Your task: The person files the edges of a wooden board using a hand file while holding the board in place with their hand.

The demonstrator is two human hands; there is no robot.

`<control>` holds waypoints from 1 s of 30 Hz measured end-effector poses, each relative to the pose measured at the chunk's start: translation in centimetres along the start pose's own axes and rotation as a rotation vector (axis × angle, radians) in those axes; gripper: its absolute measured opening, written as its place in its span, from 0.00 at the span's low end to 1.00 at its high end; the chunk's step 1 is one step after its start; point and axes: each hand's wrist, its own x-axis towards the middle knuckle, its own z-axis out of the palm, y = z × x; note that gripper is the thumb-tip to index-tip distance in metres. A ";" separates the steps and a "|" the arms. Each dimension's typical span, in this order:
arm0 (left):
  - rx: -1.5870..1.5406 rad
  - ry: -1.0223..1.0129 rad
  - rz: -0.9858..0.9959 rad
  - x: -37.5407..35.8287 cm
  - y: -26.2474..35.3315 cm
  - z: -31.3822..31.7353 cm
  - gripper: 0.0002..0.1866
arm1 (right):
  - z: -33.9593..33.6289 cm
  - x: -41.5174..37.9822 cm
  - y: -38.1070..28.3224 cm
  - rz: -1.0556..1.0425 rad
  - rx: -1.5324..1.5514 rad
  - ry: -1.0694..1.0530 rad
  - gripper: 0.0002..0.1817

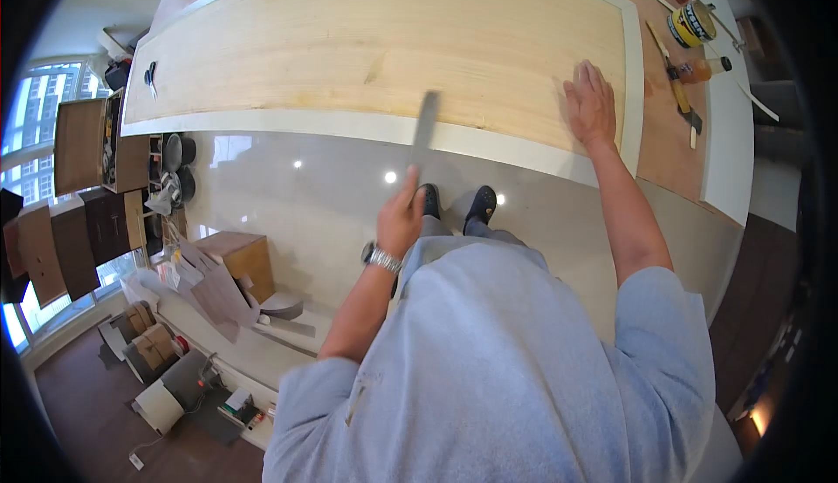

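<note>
left hand (400,219) gripping flat strip (425,125) (blurred), right hand (589,103) spread flat on wood panel (375,38), glue can (692,23) closed

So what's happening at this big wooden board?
A person stands over a large pale wood panel. Their left hand grips a flat grey tool, blurred, raised near the panel's near edge. Their right hand lies flat on the panel's right end. A tin and bottles sit beyond it.
</note>
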 end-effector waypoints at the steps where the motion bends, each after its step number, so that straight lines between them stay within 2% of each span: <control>1: 0.008 -0.024 -0.026 -0.5 -0.6 -0.5 0.30 | -0.2 -0.1 -0.3 -0.001 -0.014 0.000 0.35; 3: 0.016 -0.068 -0.089 -1.7 -1.1 -0.8 0.30 | -0.6 0.0 -0.7 -0.015 -0.049 -0.006 0.35; 8: 0.044 -0.094 -0.046 5.8 3.8 1.5 0.28 | -0.6 -0.2 -0.1 -0.005 -0.031 -0.024 0.35; 11: 0.046 -0.035 0.040 3.5 1.2 1.2 0.29 | -0.2 -0.1 -0.2 -0.011 -0.006 0.005 0.36; 15: -0.050 -0.029 -0.082 -1.5 -0.1 -0.8 0.30 | -1.4 -0.1 -1.3 0.010 -0.032 -0.025 0.36; 21: 0.062 -0.185 -0.072 7.1 5.1 1.5 0.30 | -0.8 0.0 -0.7 -0.003 -0.008 -0.004 0.37; 22: 0.094 -0.215 -0.075 7.0 4.9 1.3 0.30 | -0.8 0.0 -0.5 0.002 -0.008 -0.017 0.37; 25: 0.035 -0.047 -0.047 2.0 1.4 0.3 0.30 | -0.6 0.3 -0.5 0.004 -0.005 -0.029 0.38; 28: -0.064 -0.038 -0.126 -1.7 0.5 -1.5 0.30 | -1.2 -0.7 -0.9 0.004 -0.034 -0.048 0.39; 30: -0.023 -0.079 -0.050 -0.2 2.1 0.3 0.30 | -1.4 0.1 -1.3 0.030 -0.054 -0.058 0.39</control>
